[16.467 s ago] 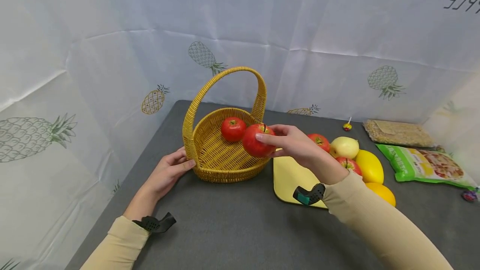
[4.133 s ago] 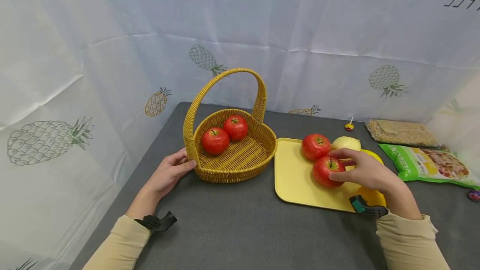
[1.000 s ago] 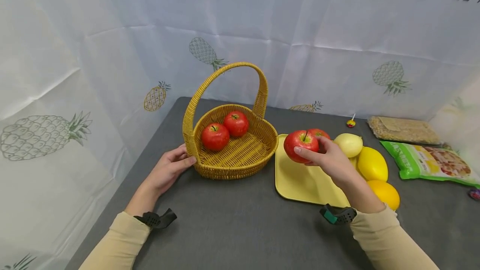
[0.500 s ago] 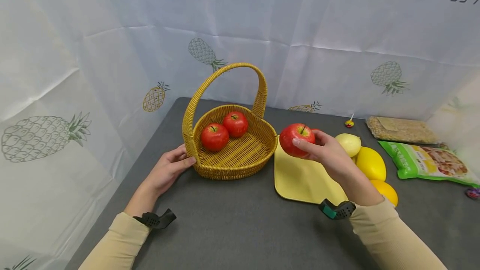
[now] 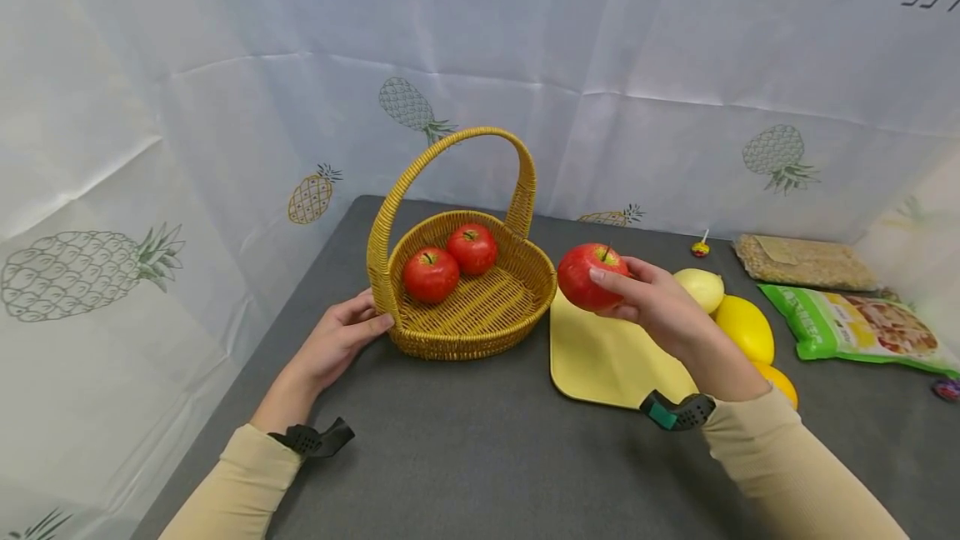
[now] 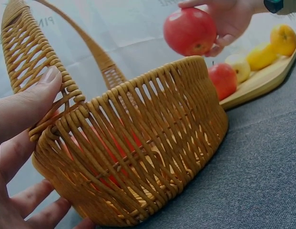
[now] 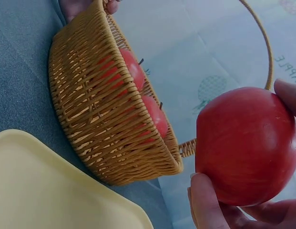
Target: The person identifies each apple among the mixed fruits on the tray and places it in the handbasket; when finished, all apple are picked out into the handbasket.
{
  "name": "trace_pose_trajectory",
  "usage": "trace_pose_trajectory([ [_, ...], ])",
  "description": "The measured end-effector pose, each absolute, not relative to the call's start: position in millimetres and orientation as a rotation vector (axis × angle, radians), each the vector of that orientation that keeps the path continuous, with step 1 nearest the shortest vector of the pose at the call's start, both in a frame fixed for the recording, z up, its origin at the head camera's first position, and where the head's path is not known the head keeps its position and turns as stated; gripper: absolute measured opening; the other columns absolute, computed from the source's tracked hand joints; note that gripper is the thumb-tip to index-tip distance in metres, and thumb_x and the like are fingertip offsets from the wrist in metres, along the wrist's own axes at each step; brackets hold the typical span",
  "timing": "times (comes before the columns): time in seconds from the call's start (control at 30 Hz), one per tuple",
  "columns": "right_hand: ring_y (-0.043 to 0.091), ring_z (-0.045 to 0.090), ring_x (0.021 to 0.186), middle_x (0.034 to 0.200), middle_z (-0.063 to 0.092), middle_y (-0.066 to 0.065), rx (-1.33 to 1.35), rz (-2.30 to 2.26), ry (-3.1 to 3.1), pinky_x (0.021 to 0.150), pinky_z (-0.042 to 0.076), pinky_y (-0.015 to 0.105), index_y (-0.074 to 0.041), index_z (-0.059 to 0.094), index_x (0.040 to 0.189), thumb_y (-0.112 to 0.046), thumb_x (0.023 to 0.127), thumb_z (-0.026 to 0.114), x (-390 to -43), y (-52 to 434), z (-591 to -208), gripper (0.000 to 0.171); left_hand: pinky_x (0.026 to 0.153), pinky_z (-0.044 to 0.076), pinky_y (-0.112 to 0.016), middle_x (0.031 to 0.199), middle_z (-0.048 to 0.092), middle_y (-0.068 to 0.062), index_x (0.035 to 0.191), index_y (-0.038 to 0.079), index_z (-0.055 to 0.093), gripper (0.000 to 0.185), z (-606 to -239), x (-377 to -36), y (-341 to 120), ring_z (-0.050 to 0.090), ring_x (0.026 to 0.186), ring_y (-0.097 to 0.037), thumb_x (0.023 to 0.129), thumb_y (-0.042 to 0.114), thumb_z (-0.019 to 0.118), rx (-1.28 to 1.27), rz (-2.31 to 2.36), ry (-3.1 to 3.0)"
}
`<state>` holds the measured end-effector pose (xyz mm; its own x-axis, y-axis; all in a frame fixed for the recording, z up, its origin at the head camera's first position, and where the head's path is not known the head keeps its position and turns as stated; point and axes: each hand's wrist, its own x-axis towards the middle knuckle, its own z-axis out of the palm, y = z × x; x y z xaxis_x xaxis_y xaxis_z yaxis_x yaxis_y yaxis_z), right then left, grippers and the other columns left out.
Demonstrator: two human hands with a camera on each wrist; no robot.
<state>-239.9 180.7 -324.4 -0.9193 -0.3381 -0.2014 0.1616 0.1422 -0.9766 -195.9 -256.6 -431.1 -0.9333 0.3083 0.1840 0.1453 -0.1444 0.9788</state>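
Observation:
My right hand [image 5: 651, 300] holds a red apple [image 5: 588, 275] in the air, just right of the wicker basket [image 5: 465, 347], over the tray's left part. Thumb and fingers wrap the apple's sides in the right wrist view. Two more red apples, the nearer [image 5: 431, 275] and the farther [image 5: 472, 248], sit inside the basket on its left and back. My left hand [image 5: 336, 342] grips the basket's left side at the handle base, with the thumb [image 6: 35, 98] on the weave. Another red apple [image 6: 223, 81] on the tray shows in the left wrist view; the head view hides it.
On the right stands a yellow tray [image 5: 600, 365] with a pale yellow fruit [image 5: 701, 288], a yellow lemon-like fruit [image 5: 744, 328] and an orange-yellow fruit [image 5: 780, 383]. Beyond lie a lollipop [image 5: 700, 248], a grain bag [image 5: 806, 262] and a green food packet [image 5: 862, 327].
Since about four seconds ago the right hand has lifted an apple off the tray and brought it left toward the basket. Longer ago the basket held one apple. The left hand keeps its place.

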Motion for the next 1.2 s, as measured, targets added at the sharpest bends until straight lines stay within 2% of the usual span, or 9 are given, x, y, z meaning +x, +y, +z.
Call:
trace_pose_trajectory([
  [0.37,0.022,0.065,0.111,0.132,0.058,0.011,-0.264,-1.898,1.885,0.093,0.055,0.035,0.008,0.032,0.151,-0.027,0.104,0.061,-247.0,170.9,-327.3,0.065,0.101,0.047,-0.029,0.146,0.048,-0.018,0.125,0.013,0.071,0.028,-431.0,-195.4,-256.7,0.047,0.134,-0.022,0.101,0.003,0.061,0.529,2.226,1.987],
  [0.67,0.023,0.065,0.113,0.139,0.053,0.015,-0.288,-1.86,1.864,0.095,0.054,0.037,0.006,0.032,0.153,-0.029,0.104,0.061,-252.0,161.4,-326.9,0.066,0.103,0.046,-0.028,0.154,0.036,-0.025,0.131,0.011,0.068,0.031,-428.5,-194.8,-255.6,0.041,0.141,-0.025,0.101,0.004,0.063,0.507,2.197,2.011],
  [0.9,0.022,0.065,0.114,0.144,0.049,0.017,-0.317,-1.827,1.86,0.096,0.054,0.037,0.003,0.03,0.155,-0.029,0.104,0.062,-255.0,151.5,-323.4,0.068,0.102,0.047,-0.028,0.152,0.038,-0.026,0.129,0.01,0.069,0.03,-428.1,-194.5,-256.8,0.042,0.14,-0.027,0.101,0.004,0.063,0.511,2.212,2.013],
  [1.2,0.023,0.064,0.115,0.14,0.053,0.017,-0.327,-1.781,1.904,0.095,0.055,0.038,0.004,0.033,0.152,-0.029,0.103,0.064,-258.6,141.2,-324.1,0.067,0.103,0.046,-0.029,0.152,0.038,-0.026,0.131,0.012,0.069,0.033,-429.7,-195.1,-256.0,0.039,0.142,-0.032,0.1,0.004,0.064,0.511,2.213,2.011],
])
